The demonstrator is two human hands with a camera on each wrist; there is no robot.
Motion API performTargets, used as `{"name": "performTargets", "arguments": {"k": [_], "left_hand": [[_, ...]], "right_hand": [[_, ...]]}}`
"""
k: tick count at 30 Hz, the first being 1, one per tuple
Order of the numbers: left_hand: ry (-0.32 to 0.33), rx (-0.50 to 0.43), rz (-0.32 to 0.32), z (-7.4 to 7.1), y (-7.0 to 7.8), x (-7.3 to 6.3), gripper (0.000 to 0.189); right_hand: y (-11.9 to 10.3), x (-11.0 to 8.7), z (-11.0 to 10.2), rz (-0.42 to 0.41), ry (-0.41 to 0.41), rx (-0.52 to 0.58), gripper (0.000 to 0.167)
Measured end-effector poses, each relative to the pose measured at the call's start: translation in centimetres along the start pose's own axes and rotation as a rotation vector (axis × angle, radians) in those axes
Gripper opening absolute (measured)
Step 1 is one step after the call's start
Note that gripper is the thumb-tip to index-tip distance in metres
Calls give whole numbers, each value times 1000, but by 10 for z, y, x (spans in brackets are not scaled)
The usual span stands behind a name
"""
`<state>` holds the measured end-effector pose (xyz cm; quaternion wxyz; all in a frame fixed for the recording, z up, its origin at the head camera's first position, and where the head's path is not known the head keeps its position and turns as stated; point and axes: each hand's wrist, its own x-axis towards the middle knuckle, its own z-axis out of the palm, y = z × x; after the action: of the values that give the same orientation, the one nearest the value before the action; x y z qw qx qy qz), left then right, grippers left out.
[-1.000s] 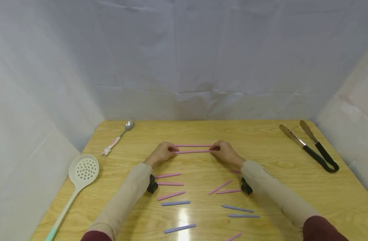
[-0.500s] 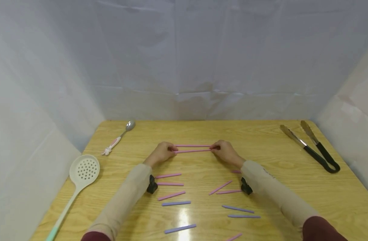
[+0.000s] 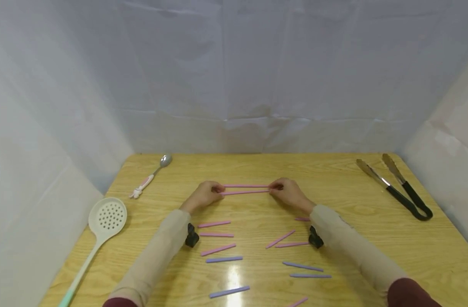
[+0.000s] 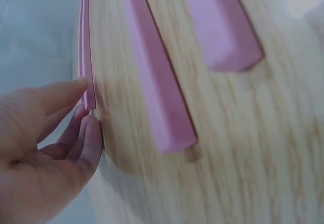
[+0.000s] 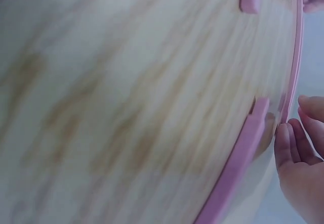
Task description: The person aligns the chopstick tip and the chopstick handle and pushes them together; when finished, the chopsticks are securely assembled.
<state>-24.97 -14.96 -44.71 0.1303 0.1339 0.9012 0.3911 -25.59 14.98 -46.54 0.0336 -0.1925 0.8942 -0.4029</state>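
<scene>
the change over the last half second is small: the left hand (image 3: 204, 195) and the right hand (image 3: 290, 195) have eased slightly outward, while the two long pink sticks between them have hardly moved. this reads as fine adjusting at the ends rather than carrying.

the far pink stick (image 3: 245, 186) and the near pink stick (image 3: 245, 192) run side by side across the middle of the wooden table (image 3: 333, 179), a narrow gap between them. the gap is wider at the left, since the near one slants a little. whether they lie flat or are slightly raised cannot be told.

the left hand pinches the left end of the near pink stick, thumb and fingers curled about it, with a fingertip at the far one. the right hand mirrors this, its curled fingers at the right ends; how firmly it holds each stick is not clear.

closer to the person, three shorter pink sticks (image 3: 217, 235) lie below the left hand, with two violet sticks (image 3: 224, 259) beyond them toward the person. at the right, a slanted pink stick (image 3: 280, 238) lies just beside another pink stick (image 3: 291, 244), and a further pair of violet sticks (image 3: 310, 276) lies nearer the person.
</scene>
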Motion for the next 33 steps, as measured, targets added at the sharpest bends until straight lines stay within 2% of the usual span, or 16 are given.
{"name": "performTargets", "arguments": {"k": [7,11,15,20,26,33], "left_hand": [[26,-31,45,-4,0,-3,26],[23,-30,73,-6,-1,-7,25],[-1,-28,82,-8,-2,-14,25],[-18,-20,85,-9,-5,-23,26],[-28,-26,75,-12,-3,-35,29],[-39,-8,92,-10,-11,-51,27]], "right_hand": [[5,-9,-12,54,0,80,22],[10,-14,-19,37,-34,69,26],[15,-21,-27,24,-93,58,31],[19,-30,-35,55,-140,58,35],[21,-41,-41,54,-151,55,35],[22,-57,-46,44,-144,51,35]]}}
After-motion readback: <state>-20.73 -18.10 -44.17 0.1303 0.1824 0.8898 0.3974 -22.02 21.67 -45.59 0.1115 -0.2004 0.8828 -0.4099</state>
